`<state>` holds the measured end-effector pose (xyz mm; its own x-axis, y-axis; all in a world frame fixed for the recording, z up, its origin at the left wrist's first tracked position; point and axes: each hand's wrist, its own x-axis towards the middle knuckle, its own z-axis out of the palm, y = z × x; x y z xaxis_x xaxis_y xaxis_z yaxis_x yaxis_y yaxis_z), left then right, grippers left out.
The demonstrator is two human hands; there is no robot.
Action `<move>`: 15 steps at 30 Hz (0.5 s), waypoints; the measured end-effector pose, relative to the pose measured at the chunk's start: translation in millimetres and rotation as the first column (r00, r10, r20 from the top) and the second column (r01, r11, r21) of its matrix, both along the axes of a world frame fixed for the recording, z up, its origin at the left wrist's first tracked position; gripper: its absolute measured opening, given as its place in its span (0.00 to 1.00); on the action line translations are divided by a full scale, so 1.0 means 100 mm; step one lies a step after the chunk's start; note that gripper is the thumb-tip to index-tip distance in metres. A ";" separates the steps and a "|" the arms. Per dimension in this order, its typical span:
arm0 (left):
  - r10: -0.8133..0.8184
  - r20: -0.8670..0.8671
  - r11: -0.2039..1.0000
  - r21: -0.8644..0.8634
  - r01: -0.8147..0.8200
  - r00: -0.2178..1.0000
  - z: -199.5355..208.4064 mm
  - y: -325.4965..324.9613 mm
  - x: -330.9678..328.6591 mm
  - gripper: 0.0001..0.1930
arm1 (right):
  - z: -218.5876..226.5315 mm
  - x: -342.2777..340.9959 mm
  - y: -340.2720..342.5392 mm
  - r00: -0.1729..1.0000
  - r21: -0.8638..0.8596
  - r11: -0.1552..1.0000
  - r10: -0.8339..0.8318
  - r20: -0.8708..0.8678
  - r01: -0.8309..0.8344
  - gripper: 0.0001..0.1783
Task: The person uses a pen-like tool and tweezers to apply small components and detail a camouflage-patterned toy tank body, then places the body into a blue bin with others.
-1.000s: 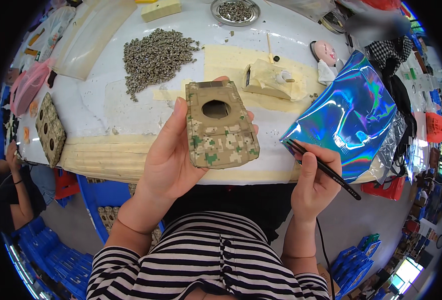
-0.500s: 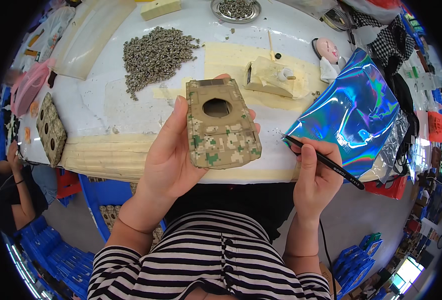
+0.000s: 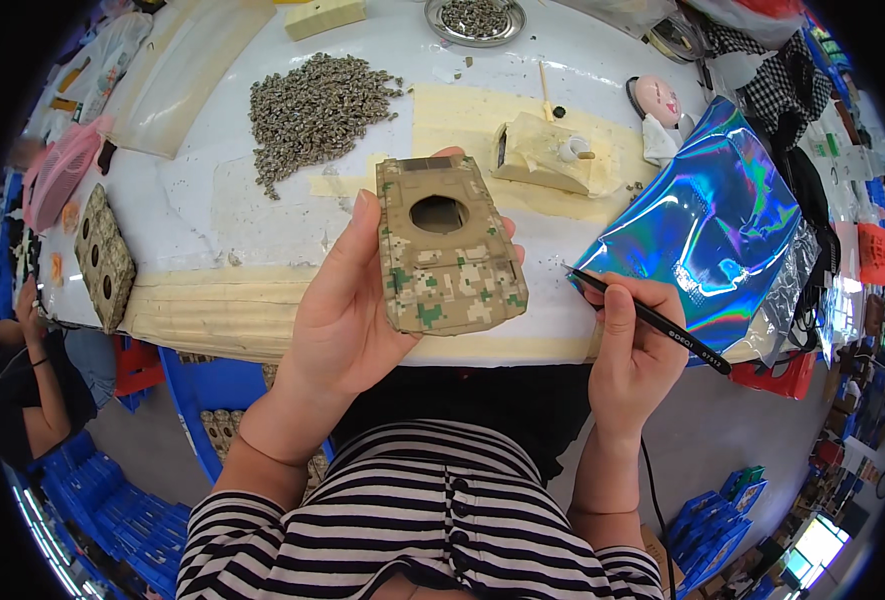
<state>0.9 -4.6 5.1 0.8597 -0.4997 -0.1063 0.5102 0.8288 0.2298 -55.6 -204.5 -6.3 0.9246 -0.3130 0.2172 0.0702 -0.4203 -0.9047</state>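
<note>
My left hand [image 3: 337, 310] holds up a toy tank hull [image 3: 452, 285] in tan and green pixel camouflage, with a round hole through its top. The thumb lies along its left side and fingertips show at the right edge. In my right hand [image 3: 634, 350] is a pair of black tweezers [image 3: 667, 328], pinched between thumb and fingers. Their fine tips point up and left, apart from the hull, over the table beside a shiny blue holographic sheet [image 3: 712, 220]. Whether the tips grip anything is too small to tell.
A heap of small metallic-looking parts [image 3: 317, 115] lies at the back left, and more fill a round metal dish [image 3: 474, 20]. A taped block [image 3: 552, 155] holds a small white cup. At left stands a camouflage panel with holes [image 3: 104, 258]. Another person's arm [image 3: 47, 370] shows far left.
The hull has shifted very slightly to the right in the view, as has the heap of parts. Both hands keep their hold.
</note>
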 end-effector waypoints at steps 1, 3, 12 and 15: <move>0.000 0.004 1.000 -0.013 0.000 1.000 0.00 0.00 0.00 0.33 | 0.00 0.00 0.00 1.000 -0.001 1.000 -0.001 0.000 0.001 0.08; 0.009 -0.002 1.000 -0.015 -0.010 1.000 0.00 -0.01 0.00 0.33 | 0.00 0.00 0.00 1.000 0.002 1.000 0.001 0.002 -0.001 0.08; 0.008 -0.001 1.000 -0.026 -0.008 1.000 -0.01 0.00 -0.01 0.33 | 0.01 0.01 0.02 1.000 0.035 0.999 0.000 0.014 -0.001 0.08; 0.005 -0.007 1.000 -0.014 -0.005 1.000 0.00 0.00 0.00 0.33 | 0.02 0.01 0.02 1.000 0.042 0.999 -0.005 0.014 0.004 0.08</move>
<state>0.5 -4.6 5.1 0.8616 -0.4966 -0.1054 0.5073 0.8346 0.2149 -55.0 -202.1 -4.5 0.9201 -0.3263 0.2168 0.0815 -0.3819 -0.9206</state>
